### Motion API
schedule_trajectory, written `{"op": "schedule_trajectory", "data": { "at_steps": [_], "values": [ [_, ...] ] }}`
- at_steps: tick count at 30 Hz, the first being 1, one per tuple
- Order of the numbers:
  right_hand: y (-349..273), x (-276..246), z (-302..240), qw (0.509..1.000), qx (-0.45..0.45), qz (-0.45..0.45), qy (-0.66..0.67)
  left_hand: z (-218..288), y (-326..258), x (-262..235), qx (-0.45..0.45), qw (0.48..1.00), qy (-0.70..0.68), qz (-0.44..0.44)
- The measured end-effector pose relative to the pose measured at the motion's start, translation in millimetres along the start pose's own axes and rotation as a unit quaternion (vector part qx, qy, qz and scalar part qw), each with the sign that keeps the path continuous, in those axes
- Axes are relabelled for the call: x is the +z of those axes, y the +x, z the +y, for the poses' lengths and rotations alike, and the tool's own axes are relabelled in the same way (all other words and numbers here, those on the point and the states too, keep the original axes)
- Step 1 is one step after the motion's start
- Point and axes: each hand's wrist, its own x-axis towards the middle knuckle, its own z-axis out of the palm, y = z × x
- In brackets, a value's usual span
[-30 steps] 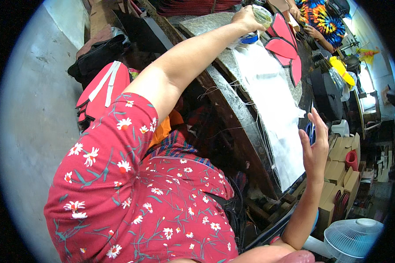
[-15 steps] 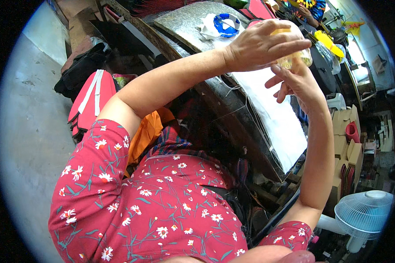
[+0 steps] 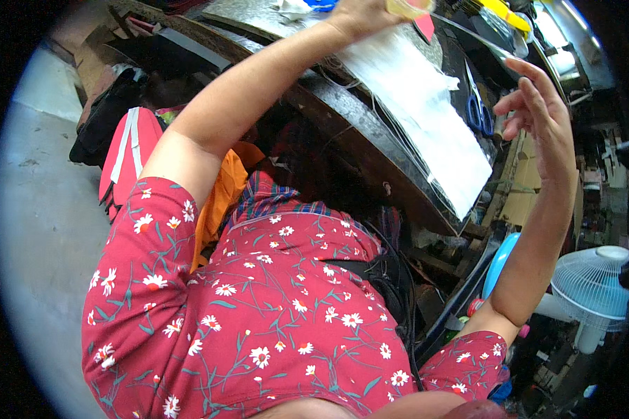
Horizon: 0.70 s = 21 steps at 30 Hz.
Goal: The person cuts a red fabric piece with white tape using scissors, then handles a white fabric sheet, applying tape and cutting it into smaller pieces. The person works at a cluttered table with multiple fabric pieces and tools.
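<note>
My left hand [image 3: 365, 17], partly cut off by the upper edge, grips a see-through yellowish roll of tape [image 3: 410, 8]. A thin pale strip [image 3: 472, 35] stretches from the roll toward the fingertips of my right hand [image 3: 541, 119]. That hand is raised at the right with its fingers bent; the strip's end seems pinched at the index finger. Under and between the hands, a white sheet [image 3: 426, 112] lies along the worktable [image 3: 356, 119]. Beside the sheet, near my right hand, is a pair of scissors [image 3: 478, 112] with dark blue handles.
A blue ring-shaped thing [image 3: 321, 4] lies at the table's far side. Red pieces with white straps [image 3: 126, 150] are at the left by a black bag [image 3: 112, 119]. At the lower right stands a fan [image 3: 594, 286]; cardboard [image 3: 524, 174] is behind my right arm.
My hands have moved apart: the left up and left with the roll, the right to the right, drawing out a strip. The scissors have come into sight.
</note>
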Motion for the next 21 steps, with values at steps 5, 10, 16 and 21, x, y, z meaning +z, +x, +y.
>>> {"op": "schedule_trajectory", "data": {
  "at_steps": [5, 10, 16, 21],
  "values": [
    [-36.9, 0.8, 31.3, 0.996, -0.035, 0.025, -0.081, -15.5, -2.9, -4.9, -0.040, 0.996, -0.080, -0.023],
    [-64.4, 65.7, 80.0, 0.951, 0.012, -0.087, -0.297, -5.9, -30.3, 4.1, 0.086, 0.959, 0.240, 0.122],
    [-74.6, 102.3, 97.6, 0.791, -0.046, -0.032, -0.609, 4.1, -80.8, -6.9, 0.095, 0.976, 0.117, -0.155],
    [-53.1, 99.2, 103.8, 0.804, -0.030, -0.069, -0.590, 11.0, -79.9, -6.7, 0.105, 0.974, 0.154, -0.126]
  ]
}}
